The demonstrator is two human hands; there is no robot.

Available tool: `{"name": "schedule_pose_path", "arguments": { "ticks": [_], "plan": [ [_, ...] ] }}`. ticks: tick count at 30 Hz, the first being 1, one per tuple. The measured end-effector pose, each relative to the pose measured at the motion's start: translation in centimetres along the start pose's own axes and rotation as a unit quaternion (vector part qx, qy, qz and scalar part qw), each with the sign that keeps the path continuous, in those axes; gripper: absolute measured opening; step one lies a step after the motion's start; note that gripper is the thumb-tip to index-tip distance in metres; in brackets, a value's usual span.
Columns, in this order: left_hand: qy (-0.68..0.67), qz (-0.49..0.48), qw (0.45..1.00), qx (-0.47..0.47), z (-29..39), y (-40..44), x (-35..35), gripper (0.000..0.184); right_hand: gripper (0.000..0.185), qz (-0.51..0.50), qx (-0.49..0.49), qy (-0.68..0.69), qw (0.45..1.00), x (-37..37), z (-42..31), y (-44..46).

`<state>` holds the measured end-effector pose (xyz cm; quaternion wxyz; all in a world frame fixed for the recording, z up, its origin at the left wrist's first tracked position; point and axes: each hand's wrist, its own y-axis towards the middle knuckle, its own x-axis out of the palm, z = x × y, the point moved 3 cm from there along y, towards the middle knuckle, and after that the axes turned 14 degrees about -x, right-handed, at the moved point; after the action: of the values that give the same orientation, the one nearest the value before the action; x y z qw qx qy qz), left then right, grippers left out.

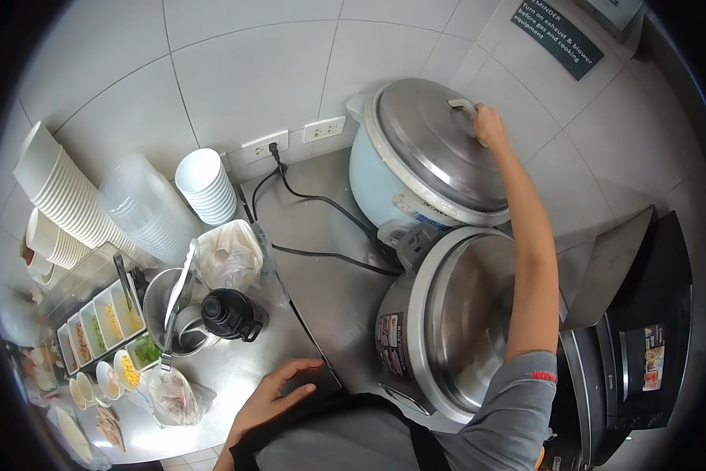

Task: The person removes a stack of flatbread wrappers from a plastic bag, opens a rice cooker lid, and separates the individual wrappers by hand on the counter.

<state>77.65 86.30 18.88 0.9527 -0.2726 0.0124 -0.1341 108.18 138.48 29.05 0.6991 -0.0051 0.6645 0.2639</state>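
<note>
My right hand (490, 127) reaches far forward, its fingers wrapped round the handle (461, 104) of a round metal lid (423, 129). The lid sits tilted in view on a large pale-blue rice cooker (372, 177) against the wall; whether it is raised at all I cannot tell. Under my right arm stands a second large rice cooker (400, 337), its metal lid (470, 314) on and partly hidden by the arm. My left hand (278, 392) is open and holds nothing, fingers spread at the near side of the steel counter (313, 290).
To the left stand stacked white cups (206, 188), clear plastic containers (145, 204), a black-lidded bottle (231, 314), a metal pot (156, 302) with utensils and a topping tray (102, 326). Black cords (321, 200) run from the wall outlet (265, 147). A black appliance (651, 337) is at right.
</note>
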Motion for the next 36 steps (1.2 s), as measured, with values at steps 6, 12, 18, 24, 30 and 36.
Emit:
{"name": "schedule_pose_path", "arguments": {
  "ticks": [6,12,18,24,30,36],
  "plan": [
    [-0.003,0.009,1.000,0.002,0.1,-0.3,0.0,0.037,0.017,0.020,-0.056,-0.034,0.998,-0.9,-1.2,0.2],
    [0.050,0.030,0.998,0.035,0.0,-1.0,0.6,0.038,0.011,0.030,-0.365,-0.030,0.930,-5.8,-19.2,-7.6],
    [-0.014,0.025,0.998,0.059,-1.4,-4.8,1.4,0.036,0.007,0.039,-0.392,-0.229,0.890,0.9,-23.5,-10.4],
    [-0.018,0.111,0.983,0.148,-5.9,-8.2,1.4,0.041,0.013,-0.006,-0.417,-0.350,0.839,6.1,-22.5,-9.3],
    [-0.069,0.167,0.968,0.176,-9.3,-12.0,2.1,0.041,0.013,0.107,-0.343,-0.170,0.918,5.8,-20.8,-4.3],
    [-0.097,0.208,0.954,0.193,-11.5,-14.3,3.7,0.041,0.014,0.185,-0.375,0.356,0.836,-18.4,-32.5,-9.4]
  ]
}}
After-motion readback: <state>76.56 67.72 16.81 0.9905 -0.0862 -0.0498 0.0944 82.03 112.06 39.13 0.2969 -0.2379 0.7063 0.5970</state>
